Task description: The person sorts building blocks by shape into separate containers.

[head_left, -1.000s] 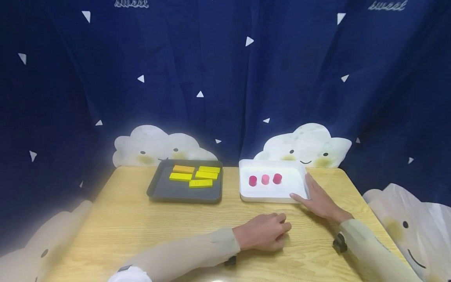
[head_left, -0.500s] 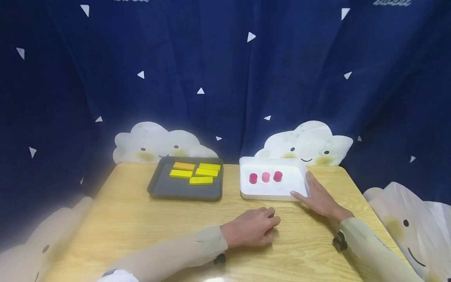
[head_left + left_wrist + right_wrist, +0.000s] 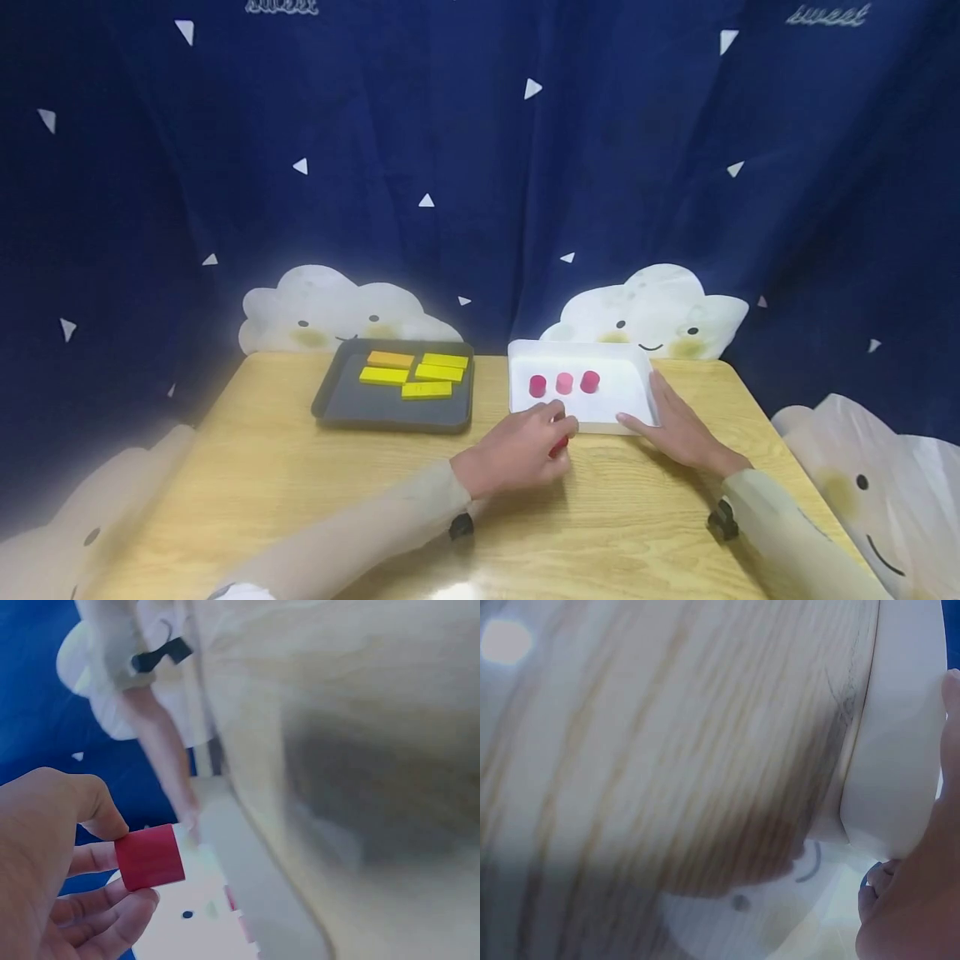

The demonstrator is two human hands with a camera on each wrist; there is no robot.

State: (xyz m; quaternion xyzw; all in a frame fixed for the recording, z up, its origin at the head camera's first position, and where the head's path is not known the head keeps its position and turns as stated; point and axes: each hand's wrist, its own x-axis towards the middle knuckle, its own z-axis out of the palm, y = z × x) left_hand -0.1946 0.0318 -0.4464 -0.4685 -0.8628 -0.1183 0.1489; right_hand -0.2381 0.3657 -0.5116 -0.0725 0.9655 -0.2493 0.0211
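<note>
My left hand (image 3: 510, 452) pinches a red cylinder block (image 3: 150, 857) between thumb and fingers, in front of the white tray (image 3: 611, 406) and overlapping its near rim in the head view. In the tray, three blocks stand in a row: a crimson cylinder (image 3: 537, 386), a pink cylinder (image 3: 565, 383) and another crimson cylinder (image 3: 590, 382). My right hand (image 3: 681, 429) rests at the tray's right front corner, its thumb along the front rim and its fingers stretched along the right side. The right wrist view shows the tray's outer wall (image 3: 892, 727) beside that hand.
A dark grey tray (image 3: 352, 407) stands to the left, holding several yellow rectangular blocks (image 3: 426, 390) and an orange block (image 3: 390, 359). Both trays sit near the back of the wooden table (image 3: 262, 442). A dark blue curtain (image 3: 360, 225) with cloud pictures hangs behind.
My left hand has moved left and forward with the red cylinder block, from the table in front up to the white tray's near rim. The right hand and the trays stay in place.
</note>
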